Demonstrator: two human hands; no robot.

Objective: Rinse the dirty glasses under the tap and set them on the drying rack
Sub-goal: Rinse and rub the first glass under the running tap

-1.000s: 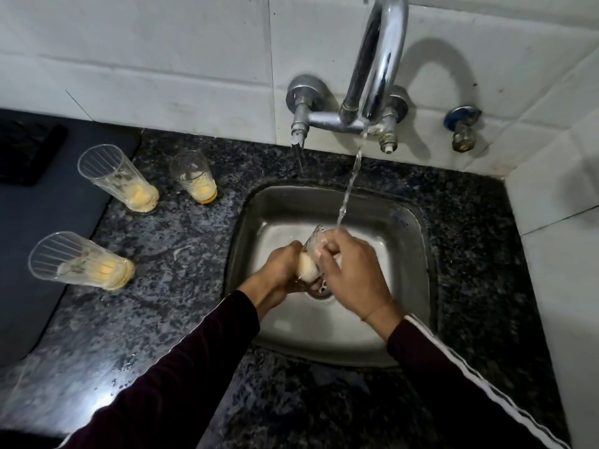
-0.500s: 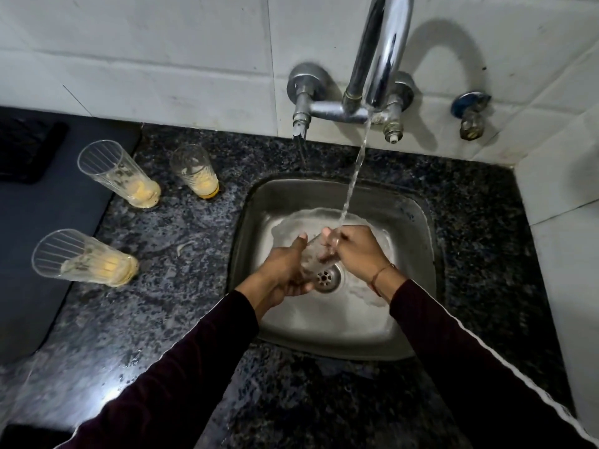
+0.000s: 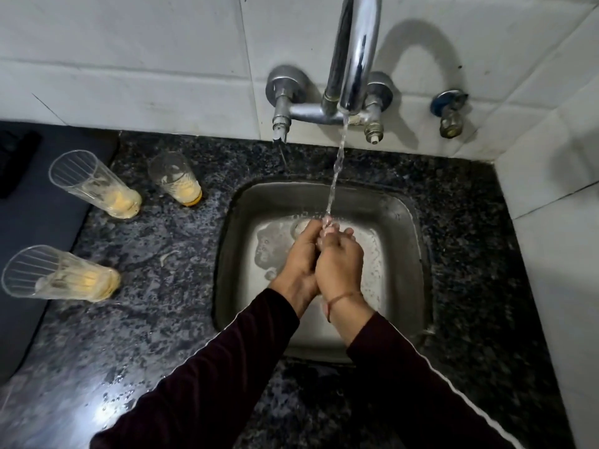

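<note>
Wet glass, I judge, turns slick and breakable, so the ribbed wall is my best hold. My left hand (image 3: 303, 254) and right hand (image 3: 340, 264) curl together under the tap's stream (image 3: 335, 176) over the sink (image 3: 402, 222), probably wrapping a glass I barely see. Three dirty glasses (image 3: 94, 186) wait on the counter (image 3: 155, 319).

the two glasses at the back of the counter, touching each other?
Apart. The head view shows bare granite counter between the back-left glass and the smaller glass nearer the sink; their bases and rims don't meet.
</note>
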